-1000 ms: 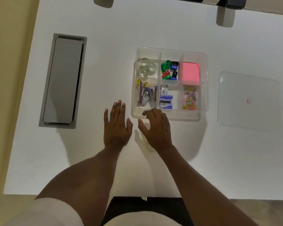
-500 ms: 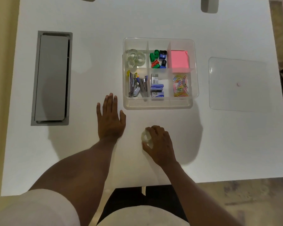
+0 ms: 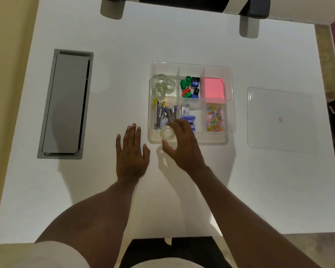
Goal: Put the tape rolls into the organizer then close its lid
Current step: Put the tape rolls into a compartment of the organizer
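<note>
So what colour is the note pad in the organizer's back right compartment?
Pink note pad, clearest in the head view.

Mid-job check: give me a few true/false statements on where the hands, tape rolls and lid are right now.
1. The right hand holds a tape roll over the organizer's near edge. True.
2. The lid is on the organizer. False: it lies on the table, to the organizer's right.
3. The left hand grips a roll. False: it lies flat and empty on the table.
4. Clear tape rolls already sit in the far-left compartment. True.
5. The pink pad shares their compartment. False: it is far-right.
</note>
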`<state>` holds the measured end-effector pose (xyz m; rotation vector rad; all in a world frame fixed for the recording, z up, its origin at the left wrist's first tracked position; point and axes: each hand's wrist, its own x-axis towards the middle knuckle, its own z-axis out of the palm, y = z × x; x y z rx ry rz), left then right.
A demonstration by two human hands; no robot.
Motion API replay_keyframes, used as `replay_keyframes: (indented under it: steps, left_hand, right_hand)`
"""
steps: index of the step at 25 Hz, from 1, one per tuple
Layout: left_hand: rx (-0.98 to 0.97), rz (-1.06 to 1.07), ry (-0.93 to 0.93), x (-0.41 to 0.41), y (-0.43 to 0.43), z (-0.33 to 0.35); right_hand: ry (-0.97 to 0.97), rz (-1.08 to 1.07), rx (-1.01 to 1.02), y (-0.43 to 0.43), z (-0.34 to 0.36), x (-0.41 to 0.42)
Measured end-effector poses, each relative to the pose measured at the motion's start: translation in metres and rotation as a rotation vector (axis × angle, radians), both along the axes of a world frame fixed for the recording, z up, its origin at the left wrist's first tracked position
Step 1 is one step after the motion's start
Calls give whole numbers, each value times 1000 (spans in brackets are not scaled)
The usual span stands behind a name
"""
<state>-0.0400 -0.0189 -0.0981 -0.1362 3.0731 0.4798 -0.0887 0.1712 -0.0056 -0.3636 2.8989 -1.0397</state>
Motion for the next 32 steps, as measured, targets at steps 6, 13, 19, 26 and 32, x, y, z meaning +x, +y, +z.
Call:
replay_keyframes:
  steps: [6, 13, 19, 26, 32]
  left_hand:
    - [7, -4, -3, 1, -2, -7]
    - [5, -12, -1, 0, -2, -10]
    - [9, -8, -38, -1, -2, -11]
    - [4, -7, -53, -1, -1, -8]
    - [11, -2, -73, -2, -1, -6]
  right_hand:
    - [54, -22, 27, -2, 31, -116]
    - [23, 33, 562, -7, 30, -192]
    - [-12, 99, 736, -19, 17, -204]
    - [-13, 130, 815, -16, 15, -207]
    - [69, 206, 848, -12, 14, -207]
